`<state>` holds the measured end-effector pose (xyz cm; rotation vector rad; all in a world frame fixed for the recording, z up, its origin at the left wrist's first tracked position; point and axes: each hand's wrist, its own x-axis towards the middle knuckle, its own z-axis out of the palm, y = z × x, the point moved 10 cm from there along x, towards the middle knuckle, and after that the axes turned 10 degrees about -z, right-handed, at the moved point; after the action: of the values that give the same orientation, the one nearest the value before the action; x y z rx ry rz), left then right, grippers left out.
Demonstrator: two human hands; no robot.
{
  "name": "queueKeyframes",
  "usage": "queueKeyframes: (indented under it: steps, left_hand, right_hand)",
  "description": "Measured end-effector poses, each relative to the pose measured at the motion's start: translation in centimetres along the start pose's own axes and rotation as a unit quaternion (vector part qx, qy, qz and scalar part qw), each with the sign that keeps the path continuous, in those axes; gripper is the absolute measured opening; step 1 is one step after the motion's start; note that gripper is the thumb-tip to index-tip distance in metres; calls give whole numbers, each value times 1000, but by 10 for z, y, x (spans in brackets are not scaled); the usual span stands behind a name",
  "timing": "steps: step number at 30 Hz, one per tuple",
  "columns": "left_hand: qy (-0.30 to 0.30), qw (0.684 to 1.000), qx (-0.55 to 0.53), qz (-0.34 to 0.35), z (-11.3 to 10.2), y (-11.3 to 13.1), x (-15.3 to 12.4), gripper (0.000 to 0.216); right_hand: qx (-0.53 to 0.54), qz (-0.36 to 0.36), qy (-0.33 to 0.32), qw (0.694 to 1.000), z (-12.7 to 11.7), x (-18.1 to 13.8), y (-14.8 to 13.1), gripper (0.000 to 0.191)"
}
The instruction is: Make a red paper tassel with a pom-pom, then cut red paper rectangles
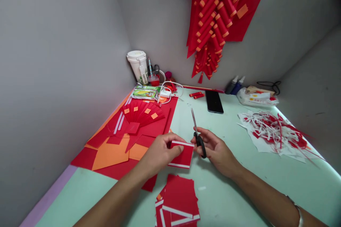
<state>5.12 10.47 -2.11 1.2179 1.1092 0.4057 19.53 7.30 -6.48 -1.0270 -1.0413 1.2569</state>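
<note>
My left hand (161, 150) pinches a small red paper rectangle (183, 156) with white strips along its top and bottom edges, held just above the table. My right hand (214, 149) grips black-handled scissors (197, 133), blades closed and pointing away from me, right beside the paper's right edge. A stack of similar red rectangles with white strips (178, 202) lies on the pale green table (239, 191) just in front of me.
Red and orange paper sheets (125, 138) cover the left. A black phone (214, 101), red rolled tubes (196, 95), glue bottles (234, 85) and a cup (137, 64) stand at the back. Paper scraps (274, 133) pile at right. Red firecracker decoration (215, 17) hangs on the wall.
</note>
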Motion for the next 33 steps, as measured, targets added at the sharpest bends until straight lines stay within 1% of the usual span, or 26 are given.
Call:
queueKeyframes:
  steps: [3, 6, 8, 10, 13, 15, 17, 19, 21, 25, 33]
  left_hand:
    - [-12, 999, 42, 15, 9, -4, 2, 15]
    - [5, 996, 84, 29, 10, -5, 5, 17]
    - [19, 995, 94, 37, 8, -4, 5, 18]
    - [36, 995, 89, 37, 2, 0, 5, 20]
    - [77, 991, 101, 35, -18, 8, 2, 24]
    - [102, 985, 134, 44, -32, 14, -1, 26]
    - [110, 977, 175, 41, -42, 17, -1, 28]
    - [113, 970, 215, 27, -49, 16, 1, 29]
    - [120, 963, 242, 18, -55, 16, 2, 29]
    - [132, 957, 257, 13, -61, 17, 0, 28]
    - [106, 955, 278, 5, -58, 17, 0, 27]
  right_hand:
    - [33, 2, -5, 999, 5, -1, -1, 60]
    - [32, 10, 0, 999, 9, -4, 0, 59]
    - [22, 10, 0, 1000, 10, -4, 1, 57]
    - [-1, 3, -6, 1000, 9, -4, 2, 52]
    - [-74, -20, -38, 996, 5, -2, -1, 44]
    - [-148, -42, -81, 985, 6, -1, -5, 43]
    - [-215, -61, -122, 967, 8, 0, -8, 46]
    - [-254, -72, -151, 953, 11, -1, -10, 47]
    - [-273, -77, -165, 945, 13, -2, -10, 48]
    - [-302, -85, -186, 931, 16, -4, -10, 49]
    - [-324, -95, -207, 918, 19, -3, -9, 52]
